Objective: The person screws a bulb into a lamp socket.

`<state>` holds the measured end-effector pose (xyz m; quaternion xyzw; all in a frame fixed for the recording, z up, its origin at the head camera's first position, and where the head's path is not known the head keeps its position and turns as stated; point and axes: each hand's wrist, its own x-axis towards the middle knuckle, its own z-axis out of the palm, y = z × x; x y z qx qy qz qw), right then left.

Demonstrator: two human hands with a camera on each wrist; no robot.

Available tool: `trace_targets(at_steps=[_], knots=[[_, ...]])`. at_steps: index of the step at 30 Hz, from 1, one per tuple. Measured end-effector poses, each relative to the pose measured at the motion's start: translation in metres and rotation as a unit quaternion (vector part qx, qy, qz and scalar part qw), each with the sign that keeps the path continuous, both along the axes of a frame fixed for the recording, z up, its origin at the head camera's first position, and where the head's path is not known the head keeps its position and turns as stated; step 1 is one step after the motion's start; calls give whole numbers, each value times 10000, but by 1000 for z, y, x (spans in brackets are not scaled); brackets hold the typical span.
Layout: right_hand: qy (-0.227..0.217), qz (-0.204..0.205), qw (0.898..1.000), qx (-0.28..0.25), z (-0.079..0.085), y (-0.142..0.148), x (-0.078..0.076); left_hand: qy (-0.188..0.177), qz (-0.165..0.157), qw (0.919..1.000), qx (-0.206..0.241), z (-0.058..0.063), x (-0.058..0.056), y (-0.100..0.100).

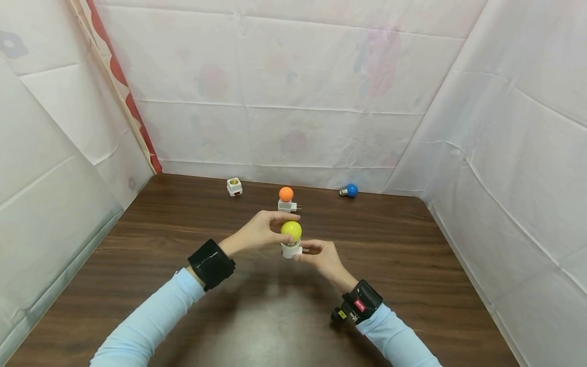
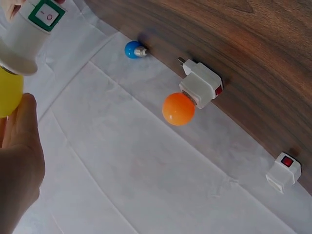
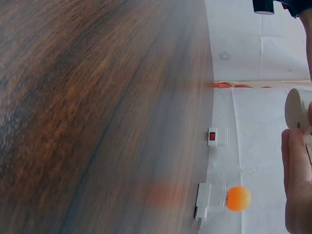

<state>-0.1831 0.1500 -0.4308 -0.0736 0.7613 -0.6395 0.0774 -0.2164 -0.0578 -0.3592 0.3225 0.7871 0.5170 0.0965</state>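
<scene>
A yellow light bulb point(image 1: 291, 231) stands upright in the mouth of a round white bulb socket point(image 1: 291, 250), a bit of its metal base showing. My left hand point(image 1: 261, 232) holds the bulb from the left, thumb on its near side and fingers on the far side. From the right, my right hand point(image 1: 326, 260) pinches the socket's side. A green-framed switch point(image 2: 47, 15) shows on this socket in the left wrist view. In the right wrist view, the socket point(image 3: 297, 109) is held off the table, with fingers of the right hand point(image 3: 298, 180) against it.
Behind the hands an orange bulb point(image 1: 286, 193) sits in a white plug-in socket point(image 1: 285, 206). A white socket point(image 1: 234, 187) with a red switch stands at the back left. A blue bulb point(image 1: 351, 190) lies at the back right. White sheets point(image 1: 284, 92) enclose the wooden table point(image 1: 390, 234).
</scene>
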Motion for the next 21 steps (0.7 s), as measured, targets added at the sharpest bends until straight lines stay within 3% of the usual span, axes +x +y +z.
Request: trace_targets(at_steps=[10,21], knots=[[47,-472,9988,-96,4,-1,0,67,1218,9921,282,-2,10,11],[65,-404,9988,-259,1,-3,3,199,1127,9931,266,-5,12,16]])
